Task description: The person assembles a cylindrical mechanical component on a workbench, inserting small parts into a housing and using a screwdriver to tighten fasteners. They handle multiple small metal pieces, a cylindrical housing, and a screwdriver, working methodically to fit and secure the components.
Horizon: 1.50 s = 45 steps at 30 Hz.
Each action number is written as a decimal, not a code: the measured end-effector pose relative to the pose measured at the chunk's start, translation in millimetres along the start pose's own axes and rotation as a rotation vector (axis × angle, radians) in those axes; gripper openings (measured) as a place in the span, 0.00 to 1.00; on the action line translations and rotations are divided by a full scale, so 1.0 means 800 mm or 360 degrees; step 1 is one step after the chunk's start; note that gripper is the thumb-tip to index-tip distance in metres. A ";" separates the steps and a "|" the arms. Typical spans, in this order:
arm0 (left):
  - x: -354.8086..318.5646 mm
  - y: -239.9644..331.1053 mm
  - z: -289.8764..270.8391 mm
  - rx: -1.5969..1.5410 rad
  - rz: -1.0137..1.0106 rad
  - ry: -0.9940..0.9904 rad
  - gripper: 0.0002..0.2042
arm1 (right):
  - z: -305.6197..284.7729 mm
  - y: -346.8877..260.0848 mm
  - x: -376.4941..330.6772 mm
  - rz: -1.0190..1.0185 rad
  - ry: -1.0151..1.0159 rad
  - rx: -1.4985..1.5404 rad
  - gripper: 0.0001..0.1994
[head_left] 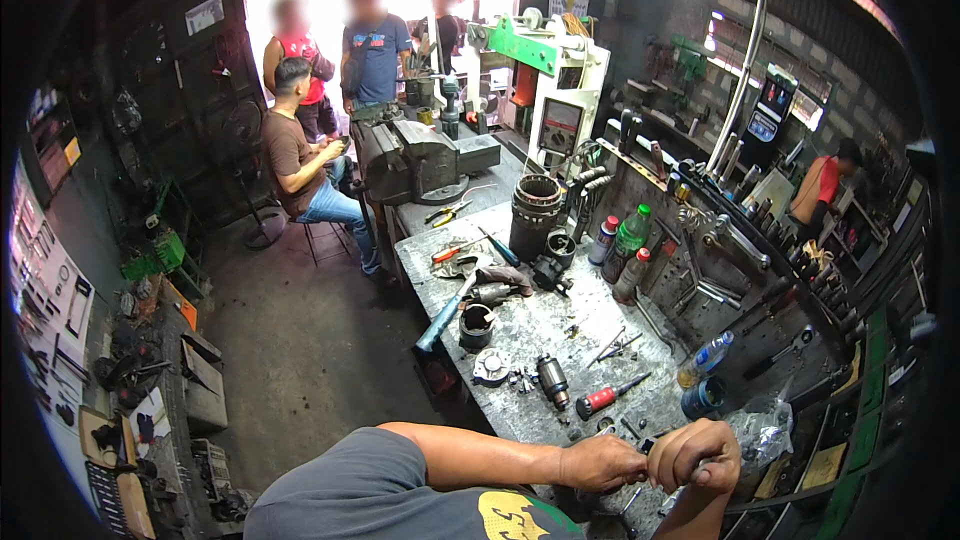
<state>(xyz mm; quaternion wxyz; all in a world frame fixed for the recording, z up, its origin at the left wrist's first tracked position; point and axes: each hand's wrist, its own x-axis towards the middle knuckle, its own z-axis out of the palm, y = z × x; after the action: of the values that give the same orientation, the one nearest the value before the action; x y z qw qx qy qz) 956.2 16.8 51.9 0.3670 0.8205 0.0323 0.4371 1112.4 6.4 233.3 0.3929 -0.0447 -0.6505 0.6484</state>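
Note:
Over the near right part of the metal workbench (530, 325), my left hand (603, 462) and my right hand (697, 455) meet. My left fingers are closed in a pinch, and my right hand is curled into a fist beside them. A small dark piece shows between the two, too hidden to name. Just beyond my hands lie a red-handled screwdriver (600, 400), a motor armature (552, 382) and several small metal parts. A blue can (703, 397) and a crumpled clear plastic bag (762, 430) are near my right hand.
A bench vise (410, 155) stands at the far end, near a seated person (295, 155). Bottles (630, 233) line the bench's right side, by a tool rack (700, 205). A hammer (445, 315) overhangs the left edge. Another person (822, 185) works at far right.

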 end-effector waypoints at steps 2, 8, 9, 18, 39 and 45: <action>-0.003 -0.001 0.002 -0.0005 -0.0005 0.0003 0.06 | -0.012 0.004 0.003 0.0162 -0.0254 0.0433 0.23; -0.004 0.003 0.003 0.0072 -0.0160 -0.0025 0.07 | 0.012 0.000 -0.019 0.0017 0.0388 -0.0115 0.30; -0.004 0.005 0.003 0.0070 -0.0165 -0.0052 0.07 | 0.017 -0.001 -0.017 0.0048 0.0315 -0.0085 0.31; -0.001 0.011 -0.001 -0.0006 -0.0250 -0.0073 0.07 | 0.014 -0.012 -0.009 -0.0033 0.0411 -0.0301 0.30; 0.006 0.007 -0.010 -0.0028 -0.0255 -0.0057 0.14 | 0.013 -0.005 -0.018 -0.0096 0.0650 -0.0463 0.23; -0.001 0.008 -0.006 -0.0059 -0.0276 -0.0065 0.15 | 0.023 0.010 -0.028 -0.0111 0.0780 -0.0435 0.32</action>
<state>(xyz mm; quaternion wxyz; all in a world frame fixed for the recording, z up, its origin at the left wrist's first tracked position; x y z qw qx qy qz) 950.5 14.8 56.7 0.4192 0.8165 0.0878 0.3873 1113.6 -20.4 218.7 0.5510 -0.2303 -0.6186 0.5107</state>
